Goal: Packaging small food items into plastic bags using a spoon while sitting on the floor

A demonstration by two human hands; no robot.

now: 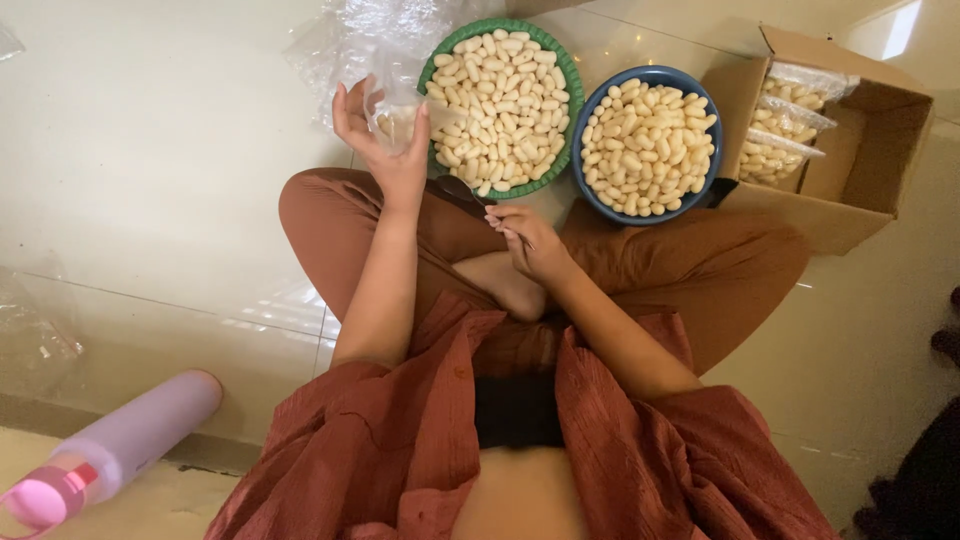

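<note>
The left hand point(385, 140) lifts a small clear plastic bag point(395, 112), fingers wrapped round it, at the near-left rim of the round green bowl point(572, 75) of pale snacks. The right hand point(530, 240) grips a dark spoon point(462, 190), low over the lap beside the round blue bowl point(592, 195).

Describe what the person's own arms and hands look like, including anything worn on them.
Both forearms are bare, as are the left hand and right hand; no gloves, rings or watch show. Loose rust-red crinkled sleeves of an open shirt cover the upper arms to about the elbows.
</note>
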